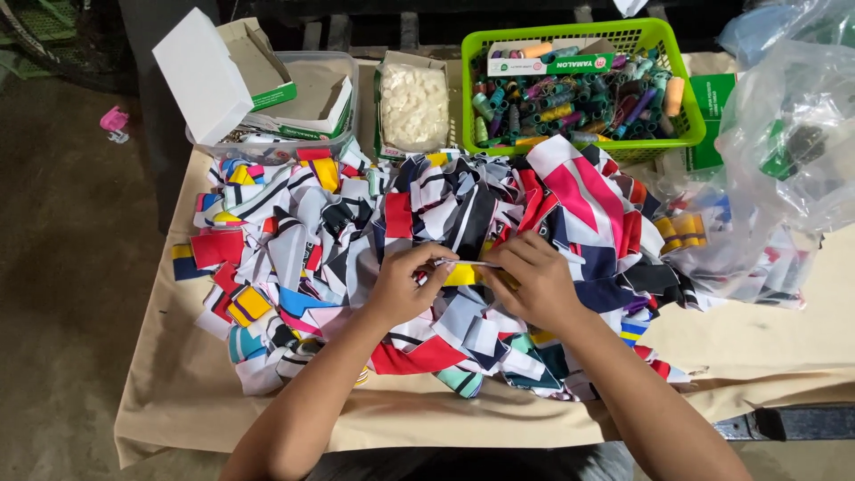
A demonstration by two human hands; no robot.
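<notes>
While my left hand (405,283) and right hand (534,281) meet over the scrap heap (356,232), both are pinched shut on one strip (465,272) of white and yellow cloth, stretched flat between them. My left thumb and fingers close on its left end, and my right fingers curl over its right end, so the strip sits just between the two hands, on top of the heap.

Under and all around my hands the scraps lie piled: red, navy, white, yellow and pink pieces, overlapping thickly, spreading well to the left of my left hand and a little to the right of my right. Just past my right hand a big pink and white piece (570,187) rides high on the pile. Further right of that hand lies a clear plastic bag (784,169) with more scraps inside.

Beyond my hands, at the far edge, stands a green basket (677,98) full of thread spools. Left of it is a bag of white buttons (414,107), then a clear tub (343,67) holding open white boxes (209,76).

Everything rests on a tan cloth (178,383) draped over the table. Off to my far left the floor (62,249) is bare grey concrete, with a small pink thing (114,120) on it.
</notes>
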